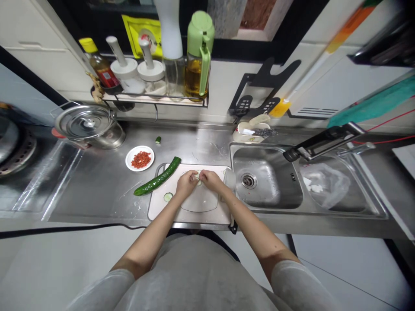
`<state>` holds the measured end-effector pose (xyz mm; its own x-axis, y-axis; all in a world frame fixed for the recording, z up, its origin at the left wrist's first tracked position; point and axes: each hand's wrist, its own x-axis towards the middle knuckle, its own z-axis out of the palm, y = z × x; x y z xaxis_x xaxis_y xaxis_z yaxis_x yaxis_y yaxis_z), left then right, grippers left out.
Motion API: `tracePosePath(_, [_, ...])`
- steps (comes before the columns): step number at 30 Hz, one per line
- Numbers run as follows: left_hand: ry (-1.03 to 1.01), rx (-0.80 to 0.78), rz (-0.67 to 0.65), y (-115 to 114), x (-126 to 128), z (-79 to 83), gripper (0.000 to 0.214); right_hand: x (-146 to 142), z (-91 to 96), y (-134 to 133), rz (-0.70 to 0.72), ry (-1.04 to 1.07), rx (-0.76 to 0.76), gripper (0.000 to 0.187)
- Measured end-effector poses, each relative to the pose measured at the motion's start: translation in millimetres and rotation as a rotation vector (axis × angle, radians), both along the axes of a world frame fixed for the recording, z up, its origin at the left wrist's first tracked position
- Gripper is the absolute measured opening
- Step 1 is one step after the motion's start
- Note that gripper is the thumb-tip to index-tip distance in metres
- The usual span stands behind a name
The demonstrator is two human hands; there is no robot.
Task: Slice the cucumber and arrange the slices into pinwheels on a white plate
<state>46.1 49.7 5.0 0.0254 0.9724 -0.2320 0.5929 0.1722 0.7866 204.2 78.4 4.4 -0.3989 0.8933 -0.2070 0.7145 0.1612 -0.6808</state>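
Over the pale cutting board [158,211], my left hand [187,183] and my right hand [210,179] are close together, fingertips pinched on a small, pale green cucumber slice [199,181]. My fingers partly cover it. A long cucumber [158,180] lies across the board's left edge, its lower end on the counter. Left of my left hand, a round cut slice [167,197] rests flat on the board. Along the board's right edge, beside my right wrist, lies a pale, flat, knife-like object [230,178], partly hidden by my forearm.
A white plate of chopped red pieces [141,158] and a cucumber end [158,140] are on the steel counter behind. A lidded pot [92,127] stands at left. The sink [269,201] is at right. Above hangs a rack [155,100] with bottles and jars.
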Motion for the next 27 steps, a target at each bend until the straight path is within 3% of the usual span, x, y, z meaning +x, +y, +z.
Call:
tracePosePath(7, [0.236,-0.018,-0.049,10.0,4.4,-5.2,0.030,-6.7,-5.0,15.0,0.158,-0.309,0.058,0.021])
tracePosePath(21, [0.362,-0.029,-0.071,10.2,7.7,-6.8,0.024,-14.1,1.8,11.8,0.192,-0.484,0.097,0.023])
tracePosePath(27, [0.381,0.014,-0.053,6.9,7.3,-9.3,0.018,-13.8,2.9,9.5,0.141,-0.537,0.122,0.022])
